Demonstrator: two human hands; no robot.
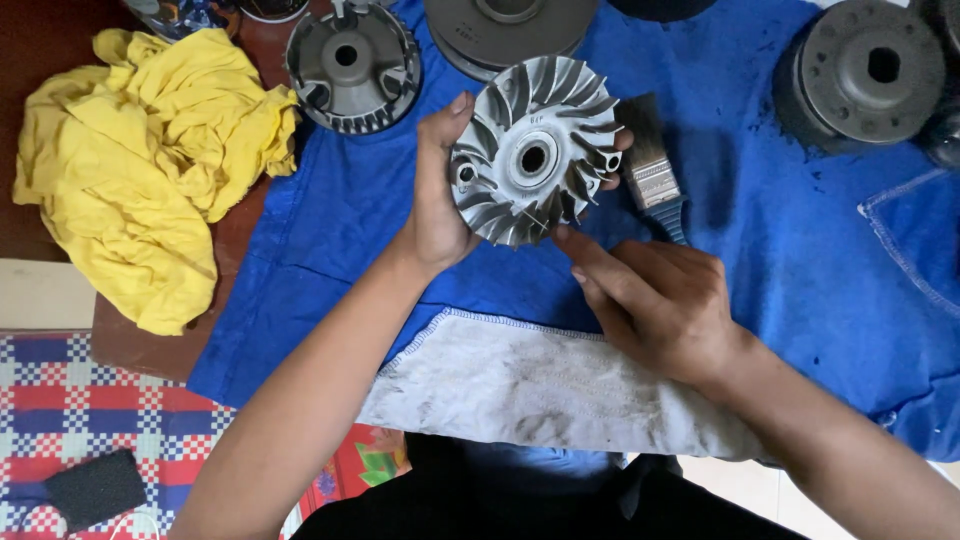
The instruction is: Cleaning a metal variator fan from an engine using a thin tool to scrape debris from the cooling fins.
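Note:
My left hand (438,205) grips a round silver metal disc with curved fan fins (532,150), holding it up by its left edge with fingertips showing past its right side. My right hand (655,295) is just below the disc, its index finger and thumb touching the disc's lower rim. A paintbrush with dark bristles and a blue handle (652,170) lies on the blue cloth (780,250) right of the disc, partly hidden behind my right hand.
A crumpled yellow rag (140,160) lies at the left. Grey metal pulley parts sit at the top: one finned (352,65), one flat (505,25), one drum (865,75) at the right. A dirty white cloth (540,385) lies near me; a checkered mat (90,410) sits lower left.

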